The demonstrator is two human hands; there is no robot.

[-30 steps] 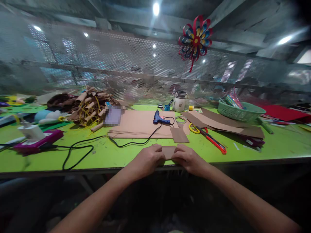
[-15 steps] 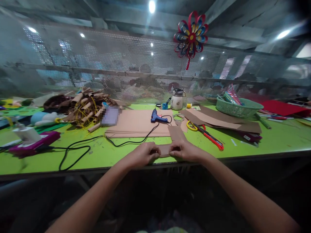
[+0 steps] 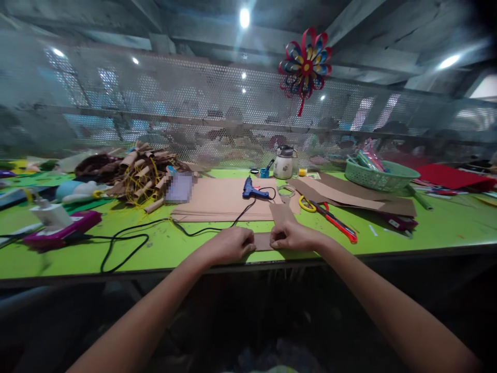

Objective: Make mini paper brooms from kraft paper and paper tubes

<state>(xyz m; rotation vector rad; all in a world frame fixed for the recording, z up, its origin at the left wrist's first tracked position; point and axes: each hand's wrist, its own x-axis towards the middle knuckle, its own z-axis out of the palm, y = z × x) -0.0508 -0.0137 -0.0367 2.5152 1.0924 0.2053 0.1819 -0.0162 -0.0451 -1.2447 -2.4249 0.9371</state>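
A small brown cardboard piece (image 3: pixel 263 241) lies on the green table (image 3: pixel 171 248) near its front edge. My left hand (image 3: pixel 229 244) pinches its left end with curled fingers. My right hand (image 3: pixel 292 237) pinches its right end the same way. Just behind my right hand lies another small cardboard rectangle (image 3: pixel 281 212). Farther back a blue glue gun (image 3: pixel 254 190) rests on a large cardboard sheet (image 3: pixel 221 201), its black cord (image 3: pixel 128 239) trailing left across the table.
Yellow-handled scissors (image 3: pixel 308 204) and a red cutter (image 3: pixel 338 224) lie right of centre. A green basket (image 3: pixel 378 177), brown cardboard strips (image 3: pixel 349 194), a white jar (image 3: pixel 282 165), a heap of rolled cardboard (image 3: pixel 143 171) and a magenta device (image 3: pixel 62 230) stand around. A perforated metal screen (image 3: pixel 194 114) backs the table.
Both hands slid slightly away from me along the table with the small cardboard piece, and their fingers curled tighter onto its ends. The view shifted a little.
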